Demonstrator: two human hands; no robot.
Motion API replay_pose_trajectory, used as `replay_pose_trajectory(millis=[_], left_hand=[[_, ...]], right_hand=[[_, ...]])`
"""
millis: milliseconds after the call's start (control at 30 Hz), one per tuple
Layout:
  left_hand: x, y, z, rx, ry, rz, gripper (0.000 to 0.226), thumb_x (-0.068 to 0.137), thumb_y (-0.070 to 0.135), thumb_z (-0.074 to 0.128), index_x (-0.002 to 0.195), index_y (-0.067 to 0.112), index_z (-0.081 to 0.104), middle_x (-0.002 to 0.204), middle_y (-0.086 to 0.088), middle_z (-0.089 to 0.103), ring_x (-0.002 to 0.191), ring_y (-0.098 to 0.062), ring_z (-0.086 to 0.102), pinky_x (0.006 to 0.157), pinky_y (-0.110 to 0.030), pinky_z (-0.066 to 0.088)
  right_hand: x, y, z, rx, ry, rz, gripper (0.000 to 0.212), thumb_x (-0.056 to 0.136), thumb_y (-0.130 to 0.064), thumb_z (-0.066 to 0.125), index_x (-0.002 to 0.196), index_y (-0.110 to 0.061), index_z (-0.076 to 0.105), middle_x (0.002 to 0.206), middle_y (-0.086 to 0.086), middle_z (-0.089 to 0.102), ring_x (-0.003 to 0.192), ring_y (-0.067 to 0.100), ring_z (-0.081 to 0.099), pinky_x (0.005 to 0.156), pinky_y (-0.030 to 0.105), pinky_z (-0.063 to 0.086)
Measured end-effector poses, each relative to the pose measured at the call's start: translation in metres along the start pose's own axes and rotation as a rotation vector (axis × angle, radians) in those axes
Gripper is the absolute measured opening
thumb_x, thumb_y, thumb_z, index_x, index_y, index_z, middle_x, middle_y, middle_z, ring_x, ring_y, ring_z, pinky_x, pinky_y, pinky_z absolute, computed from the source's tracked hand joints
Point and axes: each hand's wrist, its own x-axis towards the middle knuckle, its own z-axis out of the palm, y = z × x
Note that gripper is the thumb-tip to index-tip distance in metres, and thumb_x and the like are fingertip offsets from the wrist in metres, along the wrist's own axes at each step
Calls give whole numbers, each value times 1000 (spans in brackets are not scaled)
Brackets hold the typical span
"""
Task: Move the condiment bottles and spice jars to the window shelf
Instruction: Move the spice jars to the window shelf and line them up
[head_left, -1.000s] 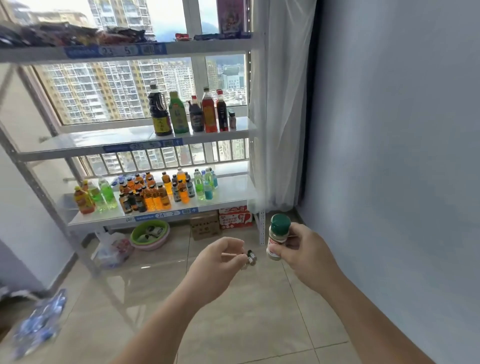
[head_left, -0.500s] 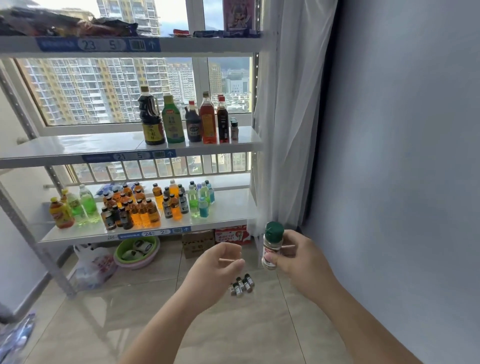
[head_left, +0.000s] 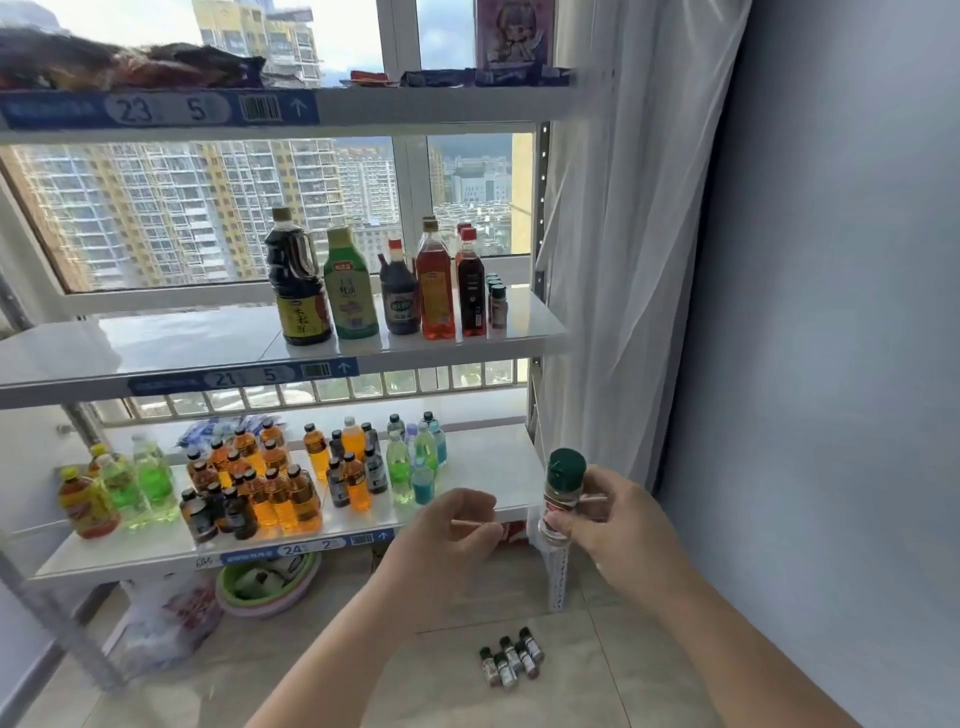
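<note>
Top shelf label (head_left: 156, 109): "23 5", barcode, up arrow. Window shelf label (head_left: 244, 375): apparently "21 5", blurred. Lower shelf label (head_left: 306, 548): "24 2". Print on the condiment bottles (head_left: 353, 291) is illegible.

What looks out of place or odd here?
Several small spice jars sit on the floor beside the rack post, not shelved. Also odd: the left hand pinches a thin stick; the right hand holds a green-capped jar.
</note>
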Motion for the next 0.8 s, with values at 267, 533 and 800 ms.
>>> replay_pose_trajectory(millis=[267,533,800], left_hand=[[97,-19,-20,85,28,7,23,97,37,66,119,38,65,108,24,70,97,10,65,82,-17,55],[226,-22,-32,113,82,4,26,97,39,64,123,36,65,114,24,69,104,9,64,80,-16,52],[343,-12,-36,75,180,-30,21,96,34,67,117,35,68,111,22,72,102,7,67,87,-23,55]], right_hand=[[113,16,23,-14,-17,-25,32,86,-29,83,114,-36,69,104,-20,76,99,0,70,88,31,55],[264,25,29,-1,-52,-121,32,89,-22,80,115,-32,65,105,-18,69,94,4,65,76,8,39],[409,34,22,-8,-87,-159,28,86,-20,81,112,-25,71,102,-12,74,93,0,66,76,14,44]])
